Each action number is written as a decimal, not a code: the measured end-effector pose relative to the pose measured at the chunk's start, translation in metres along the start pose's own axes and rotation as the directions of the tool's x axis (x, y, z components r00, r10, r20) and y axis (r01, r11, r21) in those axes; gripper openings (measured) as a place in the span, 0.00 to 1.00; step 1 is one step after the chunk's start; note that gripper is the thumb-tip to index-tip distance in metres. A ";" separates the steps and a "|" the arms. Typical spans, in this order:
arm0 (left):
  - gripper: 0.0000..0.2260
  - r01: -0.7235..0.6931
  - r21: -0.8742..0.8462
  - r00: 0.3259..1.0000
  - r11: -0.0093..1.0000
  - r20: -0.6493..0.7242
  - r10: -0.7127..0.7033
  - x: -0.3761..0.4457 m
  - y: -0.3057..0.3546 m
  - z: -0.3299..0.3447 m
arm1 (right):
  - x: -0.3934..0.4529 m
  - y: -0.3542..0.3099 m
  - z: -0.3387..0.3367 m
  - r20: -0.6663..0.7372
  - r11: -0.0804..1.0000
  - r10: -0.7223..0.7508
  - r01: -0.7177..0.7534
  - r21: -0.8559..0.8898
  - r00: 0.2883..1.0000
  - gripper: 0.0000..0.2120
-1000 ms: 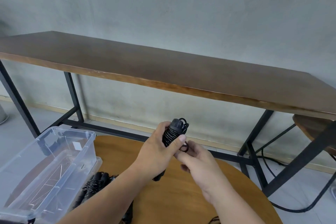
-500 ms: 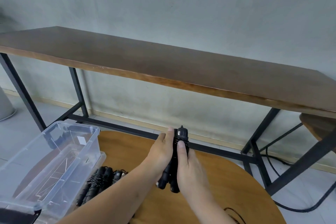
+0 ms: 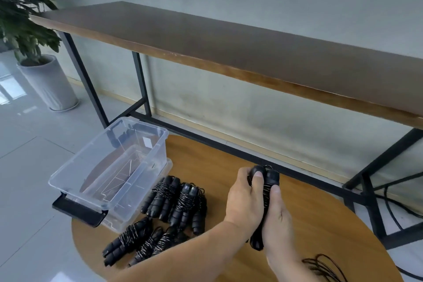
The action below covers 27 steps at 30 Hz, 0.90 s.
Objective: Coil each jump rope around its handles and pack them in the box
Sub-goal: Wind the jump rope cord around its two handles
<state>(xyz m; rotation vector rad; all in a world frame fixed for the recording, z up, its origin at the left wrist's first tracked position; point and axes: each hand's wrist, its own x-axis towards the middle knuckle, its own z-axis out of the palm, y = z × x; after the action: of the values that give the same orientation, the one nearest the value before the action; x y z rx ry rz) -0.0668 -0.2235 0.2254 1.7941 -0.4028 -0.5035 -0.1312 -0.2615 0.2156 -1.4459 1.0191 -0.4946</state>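
Head view swung left, both hands still gripping coiled jump rope

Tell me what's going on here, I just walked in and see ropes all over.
A person is bundling jump ropes. Both hands, left hand and right hand, grip one coiled rope above the round table. Several finished bundles lie on the table beside the clear box, which holds no ropes yet. A loose rope lies at the near edge.

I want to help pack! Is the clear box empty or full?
Empty. Through the clear box only its bare bottom shows; the coiled jump ropes lie outside it on the round table.
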 end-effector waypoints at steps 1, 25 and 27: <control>0.12 0.004 0.003 1.000 1.000 -0.003 -0.004 -0.002 -0.006 -0.001 | 0.001 0.005 0.000 0.027 0.999 0.046 -0.046 0.001 0.999 0.27; 0.20 0.327 0.244 0.914 0.913 0.165 -0.371 -0.009 -0.134 -0.083 | -0.005 0.109 0.059 0.228 0.855 0.493 -0.417 -0.309 0.840 0.16; 0.15 0.329 0.218 0.931 0.919 0.084 -0.354 -0.007 -0.137 -0.111 | -0.011 0.107 0.079 0.294 0.862 0.487 -0.399 -0.313 0.822 0.16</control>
<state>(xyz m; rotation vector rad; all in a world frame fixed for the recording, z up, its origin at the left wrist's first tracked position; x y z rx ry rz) -0.0118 -0.0921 0.1210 2.0488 -0.2267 -0.8472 -0.1043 -0.1942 0.1033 -1.3767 1.0925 0.2465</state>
